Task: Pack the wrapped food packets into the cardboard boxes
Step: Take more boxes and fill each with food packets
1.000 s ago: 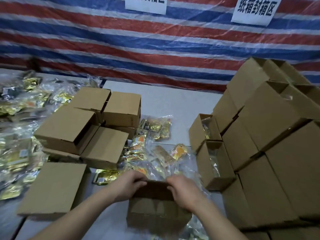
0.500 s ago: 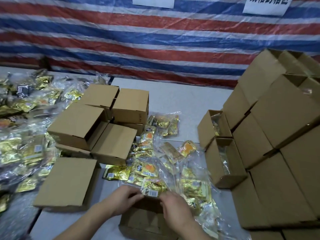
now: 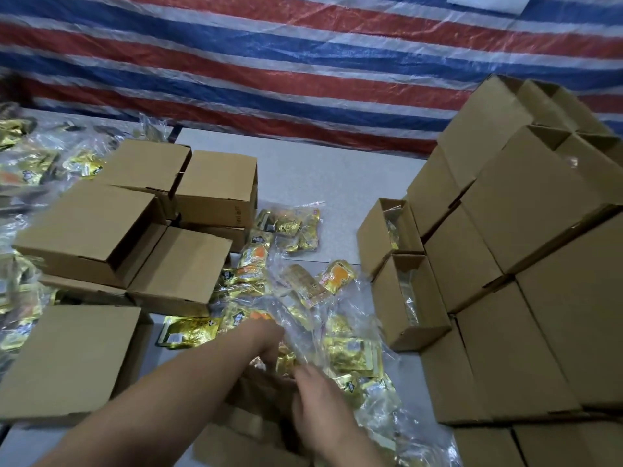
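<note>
Gold and orange wrapped food packets in clear plastic bags [image 3: 350,352] lie heaped on the grey table in front of me. My left hand [image 3: 266,338] reaches forward into the heap and grips the crinkled clear bag at its near edge. My right hand [image 3: 320,396] is blurred, its fingers stretched toward the same bag, just over an open cardboard box [image 3: 249,429] at the bottom centre. My arms mostly hide that box's inside.
Two open boxes [image 3: 414,298] [image 3: 387,227] with packets inside stand at the right, against a tall stack of boxes [image 3: 539,230]. Closed boxes [image 3: 87,227] are piled at the left, one [image 3: 67,358] near the front. More packets [image 3: 20,163] cover the far left.
My left hand has left the box edge and moved forward into the packet heap, taking hold of the clear bag. The right hand has shifted slightly forward. The camera has tilted down.
</note>
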